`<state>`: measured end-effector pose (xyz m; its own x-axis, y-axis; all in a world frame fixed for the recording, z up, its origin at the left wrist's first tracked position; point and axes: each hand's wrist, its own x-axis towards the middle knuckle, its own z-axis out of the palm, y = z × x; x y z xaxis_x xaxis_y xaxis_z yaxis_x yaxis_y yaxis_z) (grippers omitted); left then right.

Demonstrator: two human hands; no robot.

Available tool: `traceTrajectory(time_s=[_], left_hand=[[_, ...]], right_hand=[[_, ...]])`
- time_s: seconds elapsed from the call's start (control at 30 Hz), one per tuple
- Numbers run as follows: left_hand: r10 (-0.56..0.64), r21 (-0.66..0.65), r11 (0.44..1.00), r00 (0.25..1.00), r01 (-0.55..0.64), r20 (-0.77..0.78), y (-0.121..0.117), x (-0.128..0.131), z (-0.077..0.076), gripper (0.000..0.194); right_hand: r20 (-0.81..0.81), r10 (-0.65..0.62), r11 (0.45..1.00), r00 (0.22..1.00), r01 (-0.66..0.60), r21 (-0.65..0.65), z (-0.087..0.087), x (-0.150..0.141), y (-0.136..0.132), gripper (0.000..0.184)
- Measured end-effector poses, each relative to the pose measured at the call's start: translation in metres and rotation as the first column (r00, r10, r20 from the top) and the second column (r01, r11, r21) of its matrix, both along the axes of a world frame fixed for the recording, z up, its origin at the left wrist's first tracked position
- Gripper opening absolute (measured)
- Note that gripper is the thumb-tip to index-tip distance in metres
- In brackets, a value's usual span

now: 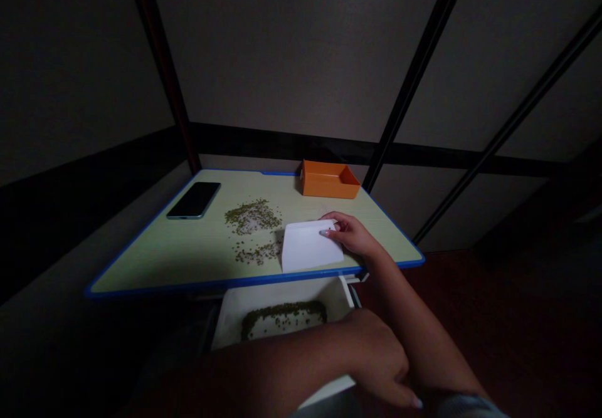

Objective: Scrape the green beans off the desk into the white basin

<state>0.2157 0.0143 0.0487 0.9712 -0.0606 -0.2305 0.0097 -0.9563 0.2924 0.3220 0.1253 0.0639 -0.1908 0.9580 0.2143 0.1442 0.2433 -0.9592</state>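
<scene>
My right hand point(350, 233) pinches the right side of a flat white scraper point(310, 247), thumb on its near face. The scraper is tilted upright at the table's front edge. To its left lie small green beans point(254, 214) mixed with pale grains, in a larger patch and a thinner one. Below, an open white drawer point(235, 308) holds more green beans point(286, 311), mostly along its far side. My left hand point(379, 355) is closed over the drawer's right side, close to my right forearm. Its curled fingers face away, so what they may hold is hidden.
The pale green table point(155, 255) has a blue rim. A phone point(194, 200) with a dark screen lies at the left. An orange open box point(329, 181) stands at the back right. A panelled wall point(291, 61) rises behind the table. The room is dim.
</scene>
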Motion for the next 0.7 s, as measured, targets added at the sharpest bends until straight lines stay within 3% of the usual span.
traceTrajectory(time_s=[0.47, 0.7], left_hand=[[-0.013, 0.029, 0.999, 1.0, 0.014, -0.027, -0.0006, -0.0007, 0.0033, 0.054], [-0.003, 0.028, 1.0, 0.999, 0.004, -0.033, 0.0004, -0.0012, 0.004, 0.051]], right_hand=[[0.113, -0.273, 0.957, 0.955, 0.258, 0.132, -0.0014, 0.0019, 0.0056, 0.038], [-0.008, -0.336, 0.93, 0.942, 0.333, 0.157, -0.0024, 0.0042, 0.0096, 0.039]])
